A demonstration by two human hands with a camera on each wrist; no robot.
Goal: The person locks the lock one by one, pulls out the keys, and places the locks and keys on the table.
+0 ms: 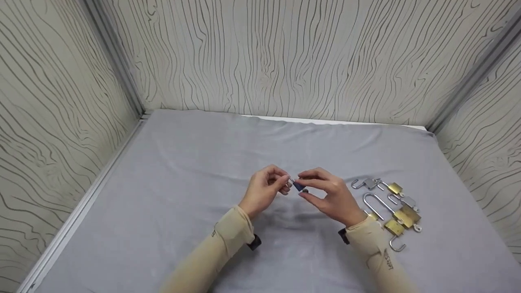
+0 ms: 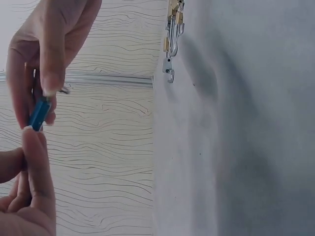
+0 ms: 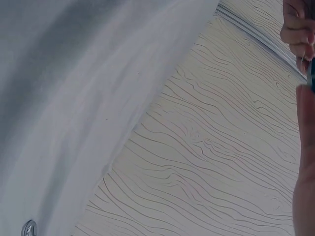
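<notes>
A small blue padlock [image 1: 299,186] is held up between both hands over the middle of the cloth. My right hand [image 1: 330,194] grips its body between thumb and fingers. From the other side my left hand [image 1: 263,188] pinches the padlock's thin silver shackle end, its other fingers curled. In the left wrist view the blue body [image 2: 39,115] shows edge-on, with a small silver piece [image 2: 64,90] sticking out beside the right thumb. Only a sliver of the padlock [image 3: 312,76] appears at the right edge of the right wrist view.
Right of my right hand lies a group of padlocks with open shackles: a large brass one [image 1: 408,216] with a long shackle, smaller brass ones [image 1: 394,227] and grey ones [image 1: 370,184]. Grey cloth [image 1: 195,162] covers the table. Wood-patterned panels [image 1: 264,61] stand around it.
</notes>
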